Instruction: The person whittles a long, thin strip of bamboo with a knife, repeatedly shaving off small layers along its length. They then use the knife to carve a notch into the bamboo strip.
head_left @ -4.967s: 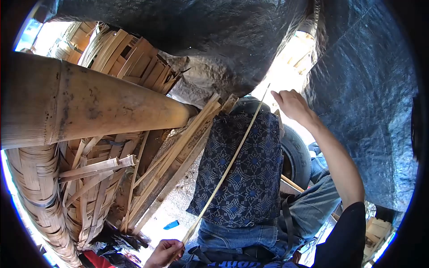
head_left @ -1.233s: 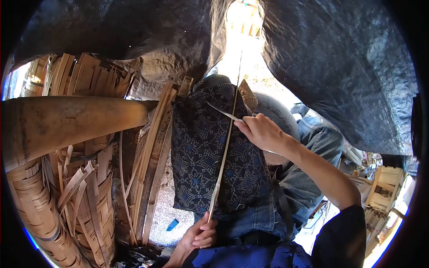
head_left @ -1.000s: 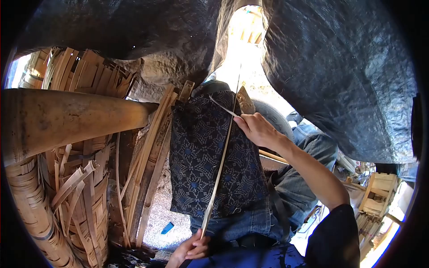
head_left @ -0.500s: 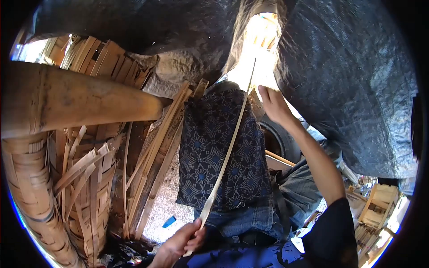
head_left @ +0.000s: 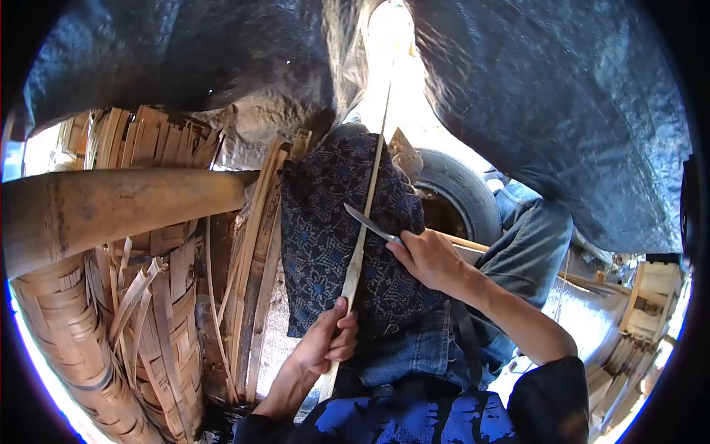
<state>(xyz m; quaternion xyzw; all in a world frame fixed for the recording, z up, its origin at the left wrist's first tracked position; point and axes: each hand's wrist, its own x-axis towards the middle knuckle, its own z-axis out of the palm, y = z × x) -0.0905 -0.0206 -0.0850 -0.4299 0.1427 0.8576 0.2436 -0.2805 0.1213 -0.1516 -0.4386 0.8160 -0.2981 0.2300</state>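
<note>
A long thin bamboo strip (head_left: 355,275) runs from my lap up toward the bright gap at the top. My left hand (head_left: 327,339) is closed around its near end, with the thumb along the strip. A knife (head_left: 367,222) is gripped in my right hand (head_left: 431,260); its blade lies across the strip and points up and left. Its handle is hidden inside my fingers. Under the strip, a dark patterned cloth (head_left: 318,244) covers my lap over blue jeans.
A thick bamboo pole (head_left: 140,211) juts in from the left above woven bamboo baskets (head_left: 66,325). Split bamboo slats (head_left: 255,244) lean beside my lap. A tyre (head_left: 473,200) lies beyond my right hand. Dark plastic sheeting (head_left: 547,111) hangs overhead.
My right hand has come down and nearer, bringing the knife blade over the strip. My left hand has risen slightly with the strip's near end. The whole view has shifted.
</note>
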